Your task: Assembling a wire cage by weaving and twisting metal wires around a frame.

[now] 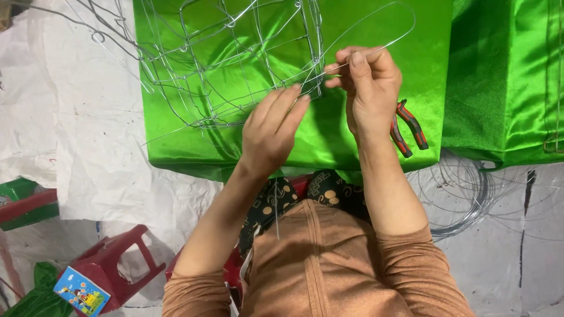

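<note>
A thin silver wire frame, bent into a cage of loops and bars, lies on shiny green fabric. My left hand rests its fingertips against the frame's lower right corner. My right hand pinches a long loose wire loop that arcs up and right from that corner. Red and black pliers lie on the fabric just right of my right wrist, partly hidden by it.
A second green fabric block sits at right. A coil of wire lies on the white floor sheet below it. A red plastic stool with a colourful small box stands at lower left.
</note>
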